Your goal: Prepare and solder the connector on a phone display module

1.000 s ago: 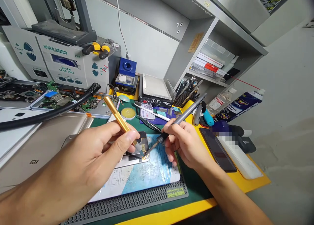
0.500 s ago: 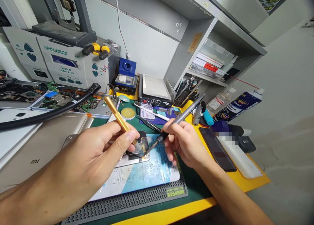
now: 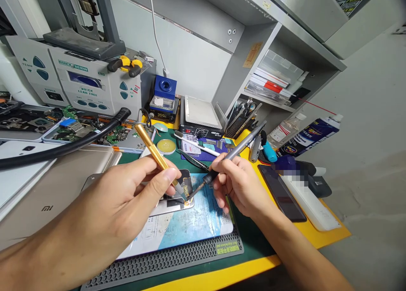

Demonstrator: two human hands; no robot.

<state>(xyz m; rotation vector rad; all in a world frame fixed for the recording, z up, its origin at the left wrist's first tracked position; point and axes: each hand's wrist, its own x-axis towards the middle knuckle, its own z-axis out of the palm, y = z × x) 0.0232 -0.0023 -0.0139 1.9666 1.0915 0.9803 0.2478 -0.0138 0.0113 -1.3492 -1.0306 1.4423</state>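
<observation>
My left hand [image 3: 127, 198] pinches a gold-handled tool [image 3: 152, 149], its tip down on an opened phone [image 3: 177, 200] lying on a blue and white sheet [image 3: 196, 223]. My right hand [image 3: 239, 183] grips a grey soldering iron [image 3: 234, 151] like a pen. The iron's tip meets the gold tool's tip at the same spot on the phone. Both hands are closed round their tools.
A grey rework station [image 3: 85, 86] and a black hose [image 3: 63, 145] stand at the left, with phone shells [image 3: 47, 189] in front. A blue soldering station [image 3: 165, 96], flux tin [image 3: 165, 146], tweezers, tool cup [image 3: 241, 117], bottles [image 3: 311, 134] and a dark phone [image 3: 281, 193] lie behind and right.
Almost nothing differs. The soldering iron's tip has shifted very slightly on the phone; both hands keep their grip.
</observation>
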